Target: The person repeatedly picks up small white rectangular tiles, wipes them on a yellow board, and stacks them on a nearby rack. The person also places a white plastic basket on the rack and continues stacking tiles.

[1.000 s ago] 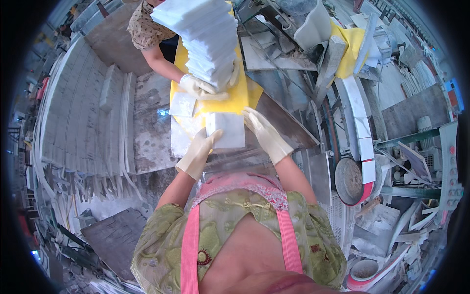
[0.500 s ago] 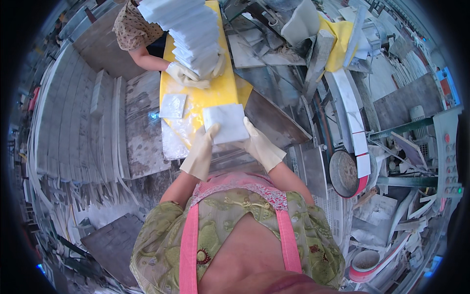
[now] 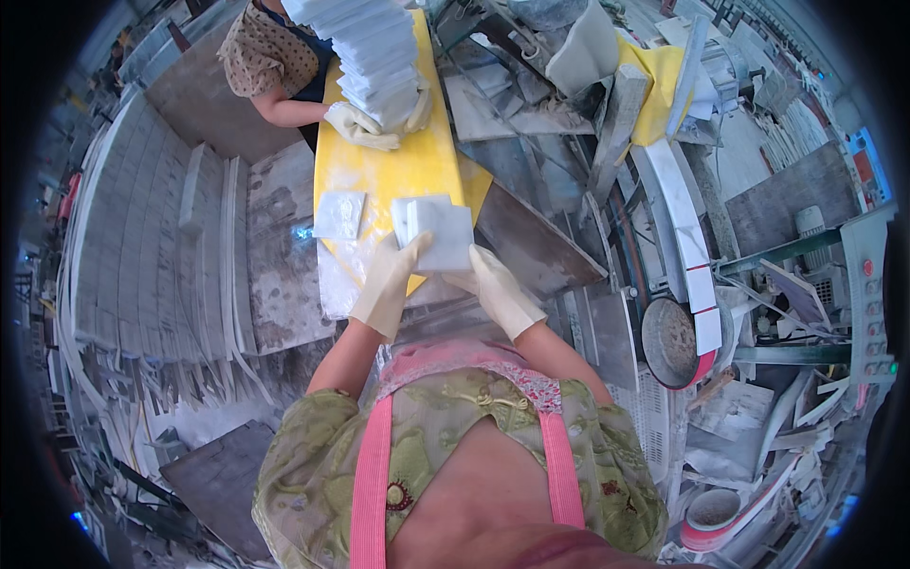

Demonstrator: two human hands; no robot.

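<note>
Between my hands are a few square white marble tiles (image 3: 444,237), stacked and slightly fanned, with the edges of the rear ones showing at left. My left hand (image 3: 386,283), in a cream rubber glove, grips their left lower side with the thumb on the front face. Gloved the same way, my right hand (image 3: 499,292) is at the lower right corner, its fingers partly under the tiles. Just left of them a single pale tile (image 3: 339,215) lies on a yellow-covered table (image 3: 374,175). Farther back, a co-worker's gloved hands (image 3: 365,128) steady a tall leaning stack of white tiles (image 3: 374,62).
Long grey stone strips (image 3: 128,247) are piled at the left. To the right runs a narrow line of white pieces (image 3: 690,242) above a round grey basin (image 3: 668,339). A control panel with buttons (image 3: 870,299) stands at the far right, among stone scraps.
The tiles in my hands have spread apart, so that rear edges now show at left. My right hand has shifted slightly down and left. The co-worker's stack and hands have moved slightly in view.
</note>
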